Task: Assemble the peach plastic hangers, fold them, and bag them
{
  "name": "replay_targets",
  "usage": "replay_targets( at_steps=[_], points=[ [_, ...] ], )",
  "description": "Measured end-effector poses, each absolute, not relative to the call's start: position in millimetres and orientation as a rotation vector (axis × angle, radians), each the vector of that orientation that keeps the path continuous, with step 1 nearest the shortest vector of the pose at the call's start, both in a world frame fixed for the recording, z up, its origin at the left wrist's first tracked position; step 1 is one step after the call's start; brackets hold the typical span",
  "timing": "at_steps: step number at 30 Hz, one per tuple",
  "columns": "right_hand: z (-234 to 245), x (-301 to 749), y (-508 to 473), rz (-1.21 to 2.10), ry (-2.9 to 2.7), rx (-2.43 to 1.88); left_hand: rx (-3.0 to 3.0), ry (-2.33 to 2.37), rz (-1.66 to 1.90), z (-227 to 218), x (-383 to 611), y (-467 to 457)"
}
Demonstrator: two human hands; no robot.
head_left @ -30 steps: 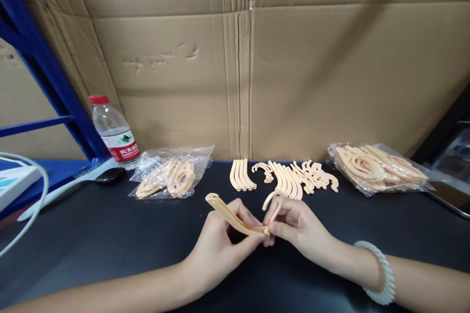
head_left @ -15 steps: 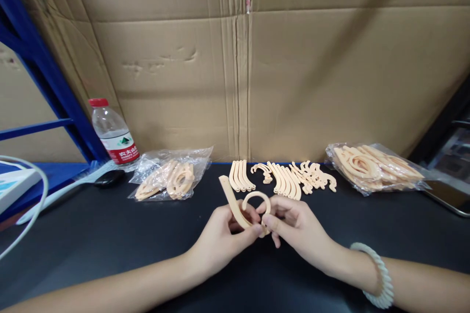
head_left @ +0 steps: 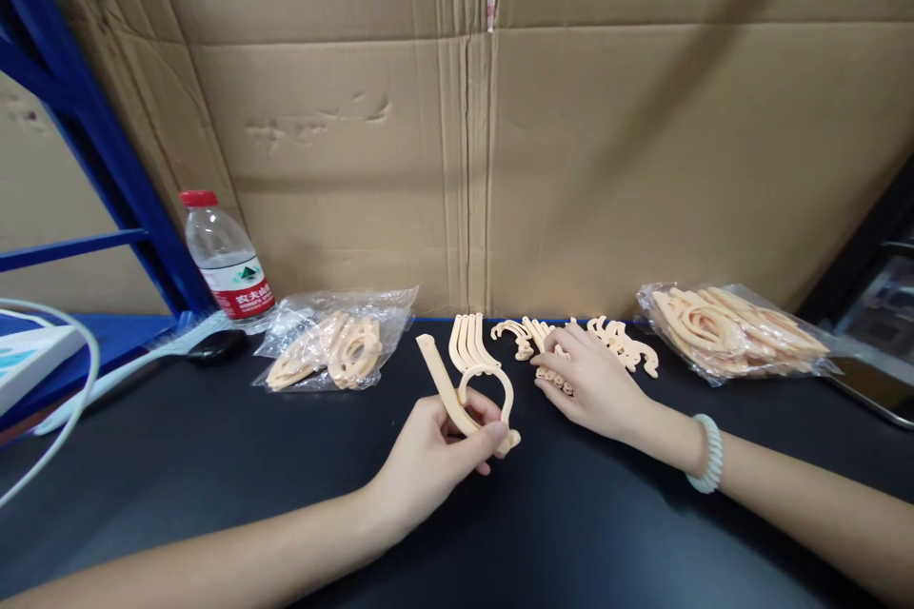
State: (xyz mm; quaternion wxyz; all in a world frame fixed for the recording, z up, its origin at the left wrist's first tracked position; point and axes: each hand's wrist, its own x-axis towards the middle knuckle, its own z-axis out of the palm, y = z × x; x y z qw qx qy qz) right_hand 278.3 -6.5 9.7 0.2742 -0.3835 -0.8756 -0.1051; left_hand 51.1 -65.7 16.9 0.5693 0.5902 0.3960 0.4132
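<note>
My left hand (head_left: 435,452) is closed around a peach plastic piece (head_left: 467,395), a long curved arm with a hooked ring joined at its lower end, held a little above the black table (head_left: 214,476). My right hand (head_left: 589,381) lies palm down with fingers stretched over a row of loose curved peach pieces (head_left: 549,343) at the back of the table. More small hooked pieces (head_left: 625,347) lie just right of it, and three long curved arms (head_left: 467,338) lie side by side just left of it.
A clear bag of peach parts (head_left: 332,347) lies at back left, another bag (head_left: 735,328) at back right. A water bottle (head_left: 228,262) stands by a blue rack (head_left: 86,143). Cardboard (head_left: 486,162) walls the back. A white cable (head_left: 78,390) and a dark object (head_left: 214,344) lie at left.
My right hand has let go of the joined piece and moved back and right onto the row of loose pieces. My left hand keeps the joined piece.
</note>
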Motion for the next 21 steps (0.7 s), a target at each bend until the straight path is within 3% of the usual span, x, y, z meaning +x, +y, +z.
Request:
replay_targets(
  at_steps=[5,14,21],
  points=[
    [5,280,-3,-0.206,-2.312,-1.024,1.352,0.906,0.992,15,51,-64],
    [32,281,-6,0.351,-1.548,-1.056,1.356,0.906,1.032,17,50,-63],
    [45,253,-47,0.845,-1.389,-0.917,1.312,0.888,1.072,18,49,-61]
  ],
)
